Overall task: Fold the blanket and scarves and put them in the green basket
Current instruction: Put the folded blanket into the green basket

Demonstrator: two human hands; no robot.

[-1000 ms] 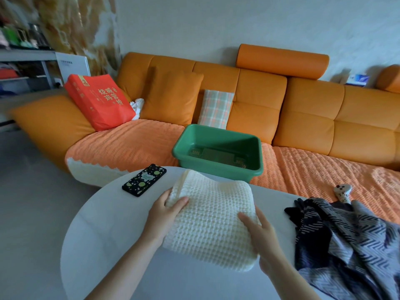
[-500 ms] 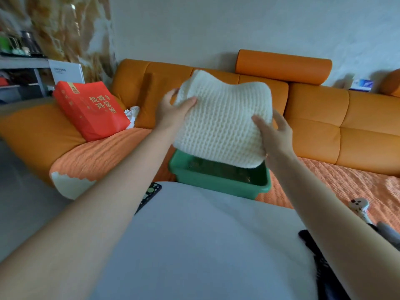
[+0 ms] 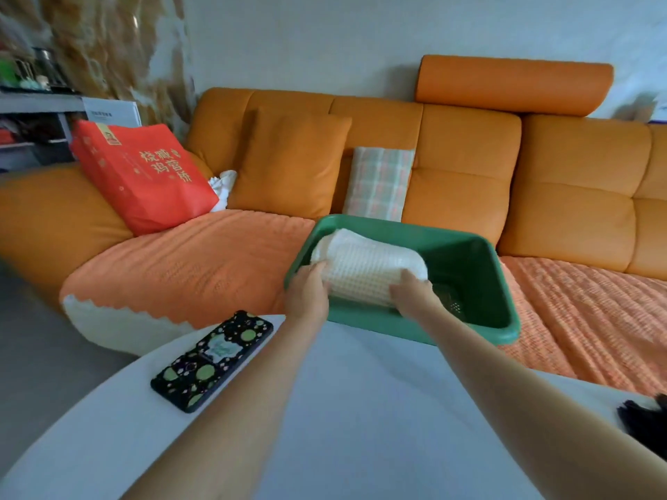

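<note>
Blanket (image 3: pixel 364 272), white and waffle-knit, folded into a thick pad, lies inside the green basket (image 3: pixel 500 283), toward its left end, with its far edge tilted up near the basket's left wall. The person reaches over the white table (image 3: pixel 361 409) with both arms. The left hand (image 3: pixel 306 294) grips the pad's near left corner and the right hand (image 3: pixel 415 297) grips its near right side, both curled onto the knit; the fingertips are hidden by the fabric. The basket sits on the orange sofa (image 3: pixel 469 167), on the ribbed seat cover (image 3: pixel 202 268), its near wall just beyond the table's far edge. On the left part of the table lies a phone (image 3: pixel 213 359) in a dark spotted case. At the table's right edge a bit of dark scarf (image 3: pixel 646 420) shows. Against the sofa back lean a red bag (image 3: pixel 144 175), an orange cushion (image 3: pixel 292 160) and a plaid cushion (image 3: pixel 379 185).
</note>
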